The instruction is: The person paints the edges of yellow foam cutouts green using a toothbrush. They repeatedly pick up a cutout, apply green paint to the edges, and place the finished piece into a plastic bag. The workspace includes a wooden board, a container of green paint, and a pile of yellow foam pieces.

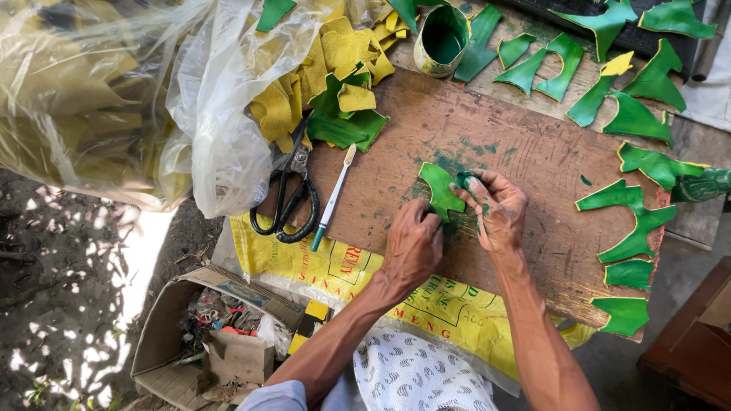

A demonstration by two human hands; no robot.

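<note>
A green piece (pixel 441 190) lies flat in the middle of the frame, on a brown board (pixel 525 160). The left hand (pixel 413 242) presses down on its lower edge, with the fingers bent over it to keep it from sliding. The right hand (pixel 496 207) is just beside it, with the fingers curled and pinched on a small dark green wad (pixel 465 181) at the piece's right edge. It looks like the painting step: the wad rubs green colour onto the piece. The next move calls for a steady hold and even rubs right up to the edges.

Green smears mark the board around the piece. Left of it lie black scissors (pixel 292 199) and a white brush (pixel 333 199) with a green end. A tin (pixel 442 38) with green inside stands at the top middle. Yellow scraps (pixel 320 72) sit piled at the upper left, next to a big clear bag (pixel 145 99). Many painted shapes (pixel 632 221) lie spread along the right side, apart from each other.

A yellow sack (pixel 304 259) hangs under the board. A cardboard box (pixel 205 335) of odds and ends sits at the lower left on a dirt ground (pixel 68 259) with sun spots.
</note>
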